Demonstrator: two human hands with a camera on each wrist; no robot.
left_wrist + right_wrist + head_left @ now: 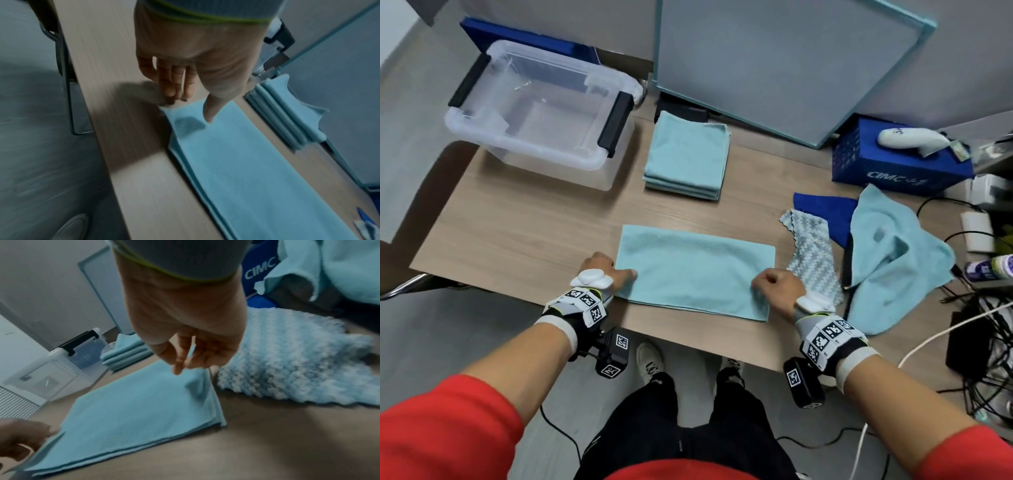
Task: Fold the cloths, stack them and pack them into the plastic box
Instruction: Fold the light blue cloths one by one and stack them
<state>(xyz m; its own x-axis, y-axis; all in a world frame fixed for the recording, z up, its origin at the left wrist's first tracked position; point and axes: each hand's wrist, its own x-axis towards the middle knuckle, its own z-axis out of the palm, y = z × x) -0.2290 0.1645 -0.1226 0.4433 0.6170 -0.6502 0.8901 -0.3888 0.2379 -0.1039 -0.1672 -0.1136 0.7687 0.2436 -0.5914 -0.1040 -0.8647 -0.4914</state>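
While the half-folded teal cloth (695, 270) lay at lower centre on the table (524, 233), the left hand (604, 270) pinched its left edge, thumb on top, and the right hand (779, 286) pinched its right edge; the plastic box (541, 109) sat upper left.

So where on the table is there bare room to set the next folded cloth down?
Bare table lies in front of the plastic box, left of the half-folded cloth, and in the strip between that cloth and the folded stack. The right side is crowded with loose cloths and cables.
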